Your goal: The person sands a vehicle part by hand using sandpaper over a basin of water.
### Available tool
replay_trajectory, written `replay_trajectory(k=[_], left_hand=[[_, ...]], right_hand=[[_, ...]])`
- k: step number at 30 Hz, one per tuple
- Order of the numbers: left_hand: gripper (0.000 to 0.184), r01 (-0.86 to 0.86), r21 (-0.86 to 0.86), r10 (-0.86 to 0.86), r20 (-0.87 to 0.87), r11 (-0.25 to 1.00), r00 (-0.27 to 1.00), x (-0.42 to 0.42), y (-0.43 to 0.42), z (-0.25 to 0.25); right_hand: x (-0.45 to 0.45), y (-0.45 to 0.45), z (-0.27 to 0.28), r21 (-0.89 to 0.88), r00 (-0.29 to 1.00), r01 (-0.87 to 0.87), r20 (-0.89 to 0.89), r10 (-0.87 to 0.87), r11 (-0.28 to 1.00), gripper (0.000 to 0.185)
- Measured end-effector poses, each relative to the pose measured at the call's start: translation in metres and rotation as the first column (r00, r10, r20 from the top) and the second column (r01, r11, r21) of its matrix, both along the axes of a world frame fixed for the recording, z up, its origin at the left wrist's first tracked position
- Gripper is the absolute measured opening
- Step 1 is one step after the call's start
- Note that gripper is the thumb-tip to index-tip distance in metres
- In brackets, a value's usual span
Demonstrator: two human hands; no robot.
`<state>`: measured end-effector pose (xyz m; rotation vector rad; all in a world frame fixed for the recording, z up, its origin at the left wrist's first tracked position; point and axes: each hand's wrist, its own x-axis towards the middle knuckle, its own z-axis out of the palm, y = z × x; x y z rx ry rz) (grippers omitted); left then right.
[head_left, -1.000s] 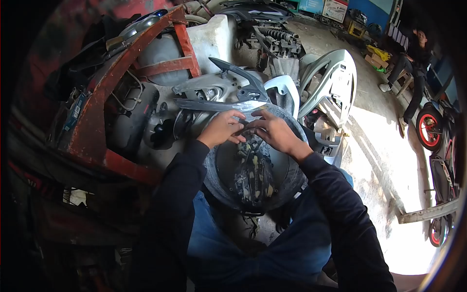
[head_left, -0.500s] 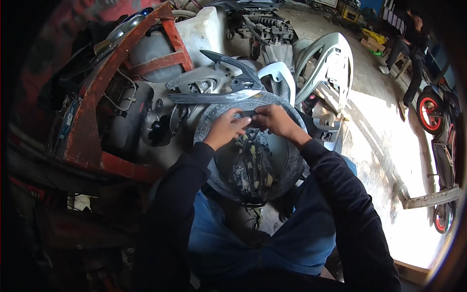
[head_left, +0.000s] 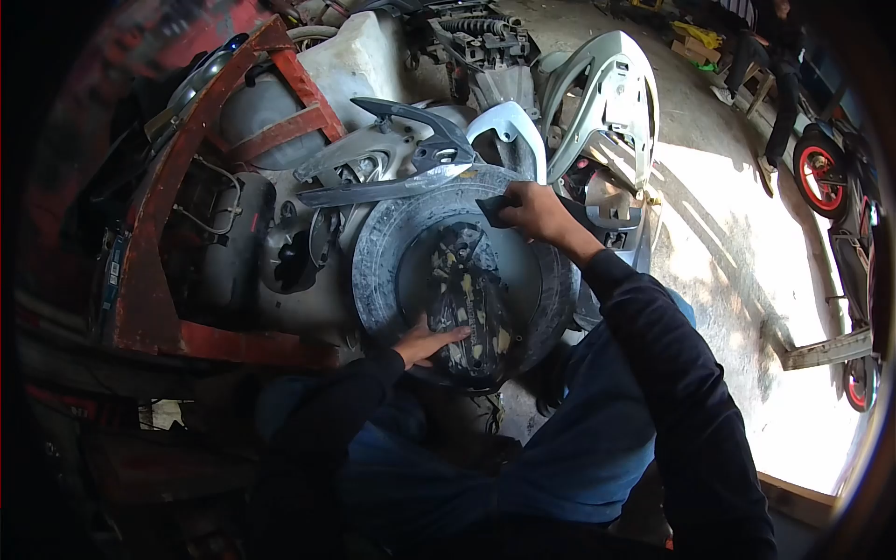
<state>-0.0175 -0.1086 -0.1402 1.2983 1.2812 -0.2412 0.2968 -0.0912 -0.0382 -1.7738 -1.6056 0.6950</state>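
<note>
A dark motorcycle body panel (head_left: 471,327) with worn beige and grey patches lies over a grey, dusty tyre (head_left: 378,252) in front of me. My left hand (head_left: 429,343) grips the panel's lower left side, its thumb laid over the top and the other fingers partly hidden. Above the tyre's far right side, my right hand (head_left: 537,213) is closed on a small dark sheet that looks like sandpaper (head_left: 493,211). The sheet hangs apart from the panel.
Beyond the tyre lie a dark grey fairing piece (head_left: 392,189), a white panel (head_left: 513,131) and a pale curved fairing (head_left: 639,103). A red metal frame (head_left: 187,177) stands at left. A seated person (head_left: 779,84) and a red-rimmed wheel (head_left: 821,177) are at right.
My left hand has let go of the dark sheet and come down to the panel's lower left side. My right hand keeps the sheet, now further right relative to the panel. The view has shifted slightly.
</note>
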Motion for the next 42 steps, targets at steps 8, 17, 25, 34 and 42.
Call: replay_trajectory(k=[8,17,25,34,42], left_hand=[[0.121,-0.195,-0.144,0.216,0.146,0.97,0.965,-0.003,0.002,0.01],[0.122,-0.406,0.276,0.356,0.213,0.871,0.91,-0.035,0.012,-0.013],[0.126,-0.14,-0.088,0.151,0.126,0.986,0.981,-0.038,-0.01,0.011],[0.106,-0.507,0.006,0.496,0.198,0.862,0.846,-0.021,-0.029,0.026],[0.066,-0.672,-0.214,0.696,0.368,0.709,0.617,-0.022,0.008,0.037]], right_hand=[[-0.013,-0.003,0.019,-0.1,0.984,0.044,-0.166,-0.06,0.994,0.033],[-0.01,0.001,-0.006,0.051,0.999,-0.037,0.037,0.035,0.998,0.031],[-0.007,-0.001,-0.028,0.034,0.979,-0.154,0.14,0.148,0.987,0.028],[-0.014,-0.009,-0.026,0.058,0.972,-0.193,0.145,0.183,0.979,0.023],[-0.023,-0.014,-0.034,0.059,0.993,-0.109,0.048,0.107,0.992,0.024]])
